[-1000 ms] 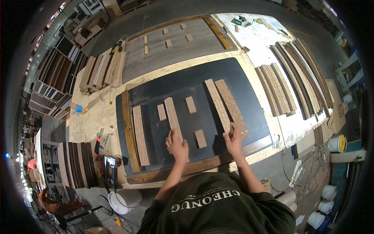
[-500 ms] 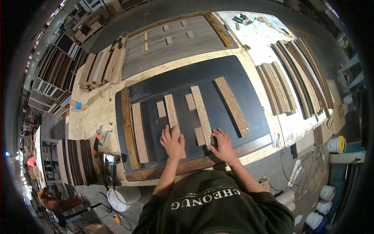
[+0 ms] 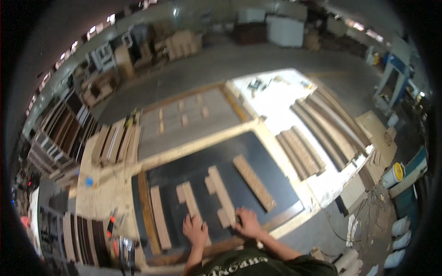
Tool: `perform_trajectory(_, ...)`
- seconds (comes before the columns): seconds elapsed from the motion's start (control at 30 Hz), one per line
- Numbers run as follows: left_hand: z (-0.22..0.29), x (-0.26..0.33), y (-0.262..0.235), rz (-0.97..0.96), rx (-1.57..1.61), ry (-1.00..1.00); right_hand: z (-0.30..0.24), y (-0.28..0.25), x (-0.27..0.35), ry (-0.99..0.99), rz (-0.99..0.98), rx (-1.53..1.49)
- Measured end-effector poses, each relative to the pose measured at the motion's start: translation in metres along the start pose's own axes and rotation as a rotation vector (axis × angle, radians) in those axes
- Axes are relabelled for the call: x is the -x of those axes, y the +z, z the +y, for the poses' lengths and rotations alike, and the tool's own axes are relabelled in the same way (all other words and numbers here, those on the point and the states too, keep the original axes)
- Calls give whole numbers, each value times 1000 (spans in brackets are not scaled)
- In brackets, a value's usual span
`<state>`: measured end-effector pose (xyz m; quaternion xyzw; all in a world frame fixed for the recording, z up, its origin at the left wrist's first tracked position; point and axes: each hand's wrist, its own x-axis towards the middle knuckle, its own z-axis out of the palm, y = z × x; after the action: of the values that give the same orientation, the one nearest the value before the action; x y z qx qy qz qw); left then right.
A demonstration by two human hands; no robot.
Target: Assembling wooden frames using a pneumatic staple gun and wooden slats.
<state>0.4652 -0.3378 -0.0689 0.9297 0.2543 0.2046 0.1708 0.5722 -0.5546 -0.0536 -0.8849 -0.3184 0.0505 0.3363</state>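
Observation:
A dark flat panel [image 3: 221, 156] lies on the worktable, with several chipboard strips across it. My left hand [image 3: 196, 232] straddles the lower part of the second strip [image 3: 187, 192], its fingers on one side and its thumb on the other. At the near end of the third strip [image 3: 220, 188], my right hand [image 3: 249, 223] is curled against the right edge. Small blocks [image 3: 209, 185] sit along the left sides of these two strips. The first strip [image 3: 159, 216] and the fourth strip [image 3: 253, 181] lie untouched. Motion blur softens my fingers.
Wood bars [image 3: 146, 214] edge the dark panel on its left and near sides. Beyond lies a grey panel [image 3: 159, 133] with small blocks. Stacked strips stand at the far left [image 3: 115, 142], near left [image 3: 87, 237] and right [image 3: 301, 152]. A yellow-labelled bucket [image 3: 394, 175] stands at the right.
The view has tilted up, so the table sits lower and more of the workshop shows. Both hands stay at the same two strips; my left fingers look more bent.

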Motion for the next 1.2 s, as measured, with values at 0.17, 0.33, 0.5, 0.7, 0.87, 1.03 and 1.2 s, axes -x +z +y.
perform_trajectory(0.17, 1, 11, 1, -17, -70, -84, 7, 6, 5, 16, -65, -49)
perform_trajectory(0.33, 1, 19, 5, 66, -43, -26, -8, -11, 7, 103, 26, -34)
perform_trajectory(0.5, 3, 19, 5, 97, 53, -48, -63, -74, 4, 142, -196, -117)
perform_trajectory(0.7, -6, 14, 12, 135, 132, -104, -36, -45, -8, 47, -275, -107)
perform_trajectory(0.87, 10, 1, -32, 263, 1, -45, -43, -17, -5, -28, 1, -158)
perform_trajectory(1.03, -3, 6, -9, 103, 306, -199, -94, -51, -9, 45, -220, -231)
perform_trajectory(1.2, -1, 14, -8, 52, 199, -159, -70, -39, -18, 8, -296, -339)
